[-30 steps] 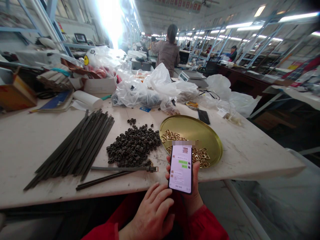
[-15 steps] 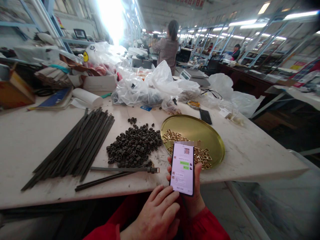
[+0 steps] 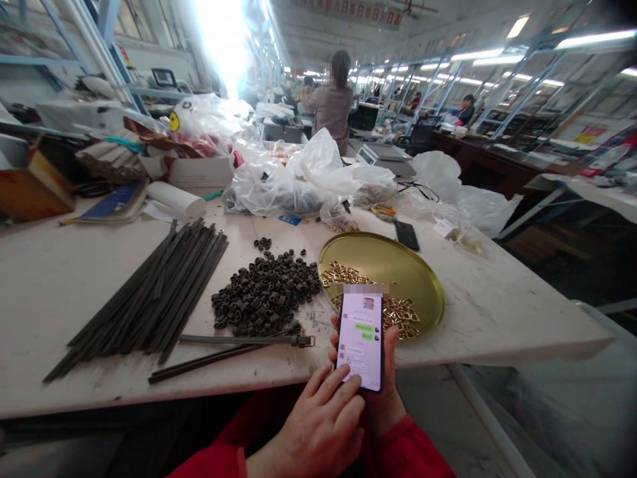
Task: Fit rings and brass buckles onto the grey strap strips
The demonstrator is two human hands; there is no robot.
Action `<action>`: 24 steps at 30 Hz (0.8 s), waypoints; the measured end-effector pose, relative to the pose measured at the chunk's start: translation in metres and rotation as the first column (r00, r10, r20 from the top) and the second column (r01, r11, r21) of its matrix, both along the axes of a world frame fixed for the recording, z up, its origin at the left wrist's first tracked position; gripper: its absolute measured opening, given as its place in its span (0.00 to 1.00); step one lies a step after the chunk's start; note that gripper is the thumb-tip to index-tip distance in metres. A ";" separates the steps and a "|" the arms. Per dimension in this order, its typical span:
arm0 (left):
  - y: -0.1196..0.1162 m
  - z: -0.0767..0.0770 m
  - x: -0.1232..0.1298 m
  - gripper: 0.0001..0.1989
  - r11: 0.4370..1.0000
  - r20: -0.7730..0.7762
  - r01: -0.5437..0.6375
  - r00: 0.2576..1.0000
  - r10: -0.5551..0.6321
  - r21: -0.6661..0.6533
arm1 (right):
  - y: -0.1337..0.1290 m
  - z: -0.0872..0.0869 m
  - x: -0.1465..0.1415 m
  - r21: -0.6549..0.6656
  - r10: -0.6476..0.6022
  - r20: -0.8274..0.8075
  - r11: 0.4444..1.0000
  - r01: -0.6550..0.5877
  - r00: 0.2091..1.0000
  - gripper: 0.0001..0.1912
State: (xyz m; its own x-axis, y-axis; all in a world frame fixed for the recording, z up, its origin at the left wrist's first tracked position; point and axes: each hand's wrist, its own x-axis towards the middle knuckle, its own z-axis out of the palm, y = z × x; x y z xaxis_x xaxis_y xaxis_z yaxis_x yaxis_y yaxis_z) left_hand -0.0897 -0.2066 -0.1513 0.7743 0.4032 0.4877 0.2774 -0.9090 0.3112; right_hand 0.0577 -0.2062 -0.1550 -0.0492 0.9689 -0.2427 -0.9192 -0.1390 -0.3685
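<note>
A smartphone (image 3: 361,345) with a lit chat screen is held upright by my right hand (image 3: 391,398), the thumb along its right edge and fingers wrapped around the left edge. My left hand (image 3: 316,425) holds nothing; its fingers reach over the lower part of the screen, somewhat curved and slightly apart. Behind the phone is a round gold tray (image 3: 423,285) bearing small gold buckles (image 3: 343,273). To the left lie a heap of dark strap loops (image 3: 266,292), a strap with a gold buckle (image 3: 249,340), and a pile of long dark straps (image 3: 144,292).
Clear plastic bags (image 3: 308,172) crowd the back of the white table (image 3: 497,312). A scale (image 3: 385,159), a roll of white paper (image 3: 174,197) and a dark flat phone-like object (image 3: 407,236) are there too. A person (image 3: 332,103) stands beyond, back turned.
The fingers of my left hand have moved up from the phone's lower edge onto its screen. My right hand still holds the phone. The camera view has tilted slightly.
</note>
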 end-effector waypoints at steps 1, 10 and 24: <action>0.000 0.000 0.000 0.10 1.000 -0.001 0.001 1.000 -0.001 0.000 | 0.000 0.000 0.000 -0.001 0.002 0.000 1.000 -0.002 1.000 0.46; 0.000 -0.001 0.002 0.10 0.999 -0.014 0.001 1.000 0.000 0.035 | -0.003 -0.003 -0.001 -0.038 -0.042 -0.001 0.998 0.042 0.999 0.43; 0.001 -0.004 0.002 0.11 0.998 0.016 -0.006 1.000 0.005 0.067 | -0.004 -0.002 -0.003 -0.001 -0.004 -0.047 1.000 0.004 0.999 0.44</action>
